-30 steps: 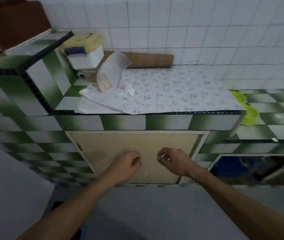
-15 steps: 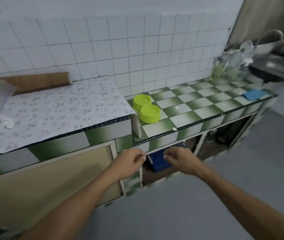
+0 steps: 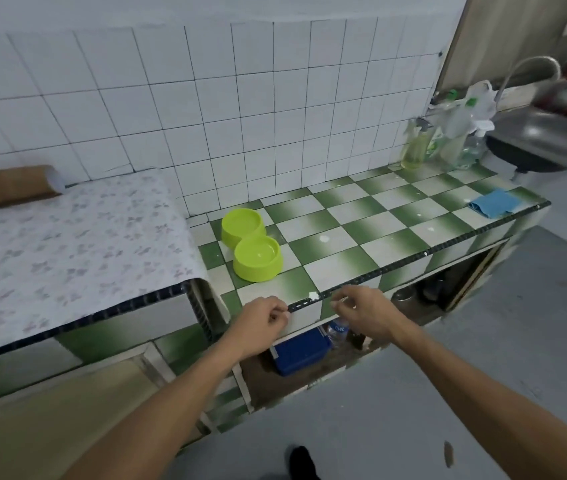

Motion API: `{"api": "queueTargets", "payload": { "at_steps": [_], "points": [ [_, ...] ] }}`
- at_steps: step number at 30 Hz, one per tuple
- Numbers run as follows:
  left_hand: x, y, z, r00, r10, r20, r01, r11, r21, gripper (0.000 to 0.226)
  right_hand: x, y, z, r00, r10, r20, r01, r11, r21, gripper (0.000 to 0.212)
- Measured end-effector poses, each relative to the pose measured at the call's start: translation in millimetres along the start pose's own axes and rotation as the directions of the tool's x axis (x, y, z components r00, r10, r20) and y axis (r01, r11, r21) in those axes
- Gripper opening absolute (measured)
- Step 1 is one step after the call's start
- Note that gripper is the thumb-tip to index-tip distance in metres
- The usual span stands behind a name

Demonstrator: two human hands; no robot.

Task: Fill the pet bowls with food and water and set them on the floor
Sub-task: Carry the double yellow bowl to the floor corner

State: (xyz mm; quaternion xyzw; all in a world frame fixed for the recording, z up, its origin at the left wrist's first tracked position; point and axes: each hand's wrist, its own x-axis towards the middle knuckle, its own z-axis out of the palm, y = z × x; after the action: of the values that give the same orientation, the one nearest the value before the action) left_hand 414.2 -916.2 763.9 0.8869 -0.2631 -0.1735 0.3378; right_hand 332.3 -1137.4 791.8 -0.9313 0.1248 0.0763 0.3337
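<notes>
A lime-green double pet bowl (image 3: 252,248) stands on the green-and-white checkered counter (image 3: 372,223), near its left end. Both cups look bare of food; whether the near cup holds water I cannot tell. My left hand (image 3: 264,323) hovers in front of the counter's front edge, below the bowl, fingers loosely curled and holding nothing. My right hand (image 3: 361,311) is level with it a little to the right, fingers also loosely curled and empty. Both hands are apart from the bowl.
A higher counter with a flowered cover (image 3: 67,251) is on the left. Bottles and a plastic bag (image 3: 448,140) stand at the counter's far end beside a metal sink (image 3: 545,136) with a tap. A blue cloth (image 3: 495,202) lies near the right edge. A blue box (image 3: 301,351) sits under the counter.
My view has swung right from the cupboard door to the checkered counter, and the bowl is now near the centre. Both hands have risen toward the counter's edge, still empty.
</notes>
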Motion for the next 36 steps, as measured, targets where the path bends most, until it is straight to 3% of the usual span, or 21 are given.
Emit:
{"api": "queueTargets", "payload": {
  "at_steps": [11,20,26,36],
  "points": [
    [143,-42,-17,0.964,-0.230,-0.131,0.224,0.973,-0.061,0.038,176,-2,-41,0.996,-0.053,0.070,0.057,0.997,-0.046,0.021],
    [184,-73,-28,0.894,-0.402,-0.197,0.388,0.915,-0.110,0.043,300,-23,-38,0.955,-0.206,0.212,0.233,0.967,-0.108,0.024],
    [201,-84,-25,0.779,-0.540,-0.318,0.523,0.840,-0.145,0.044,368,-34,-22,0.870,-0.352,0.345,0.410,0.905,-0.110,0.023],
    [227,-56,4,0.506,-0.714,-0.485,0.690,0.672,-0.269,0.047,454,-35,-12,0.751,-0.458,0.476,0.563,0.821,-0.099,0.027]
  ]
}}
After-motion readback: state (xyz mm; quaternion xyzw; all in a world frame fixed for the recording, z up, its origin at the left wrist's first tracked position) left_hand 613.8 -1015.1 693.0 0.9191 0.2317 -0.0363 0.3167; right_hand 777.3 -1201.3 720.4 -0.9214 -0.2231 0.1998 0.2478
